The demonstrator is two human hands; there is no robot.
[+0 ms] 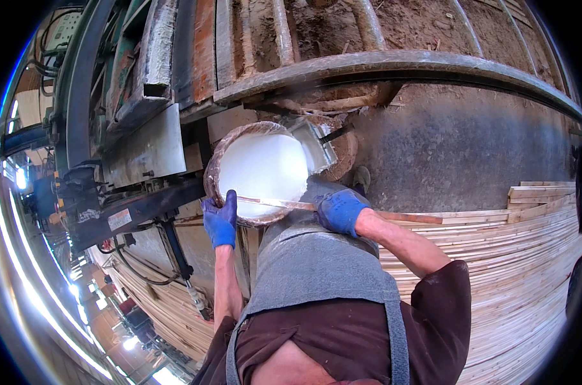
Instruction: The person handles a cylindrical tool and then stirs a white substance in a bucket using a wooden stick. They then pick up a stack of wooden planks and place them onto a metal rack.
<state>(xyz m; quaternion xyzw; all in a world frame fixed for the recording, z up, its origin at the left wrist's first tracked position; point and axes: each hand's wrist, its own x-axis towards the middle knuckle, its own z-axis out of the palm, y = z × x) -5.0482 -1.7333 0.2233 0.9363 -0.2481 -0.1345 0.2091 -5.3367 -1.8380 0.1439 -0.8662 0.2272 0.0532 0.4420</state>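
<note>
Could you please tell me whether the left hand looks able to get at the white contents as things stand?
Probably yes: the left hand is at the rim of the open bucket, and only the stick crosses the white contents' near side.

No words or numbers are showing clearly enough for me to read. Over on the left, a small, pale, four-sided label (119,219) with faint reddish marks is sitting on the side of a dark metal beam (155,201), its print blurring too much to make out. Higher up on that side, a light panel (64,29) is carrying tiny dark spots, and I'm not managing to tell whether any are lettering.
</note>
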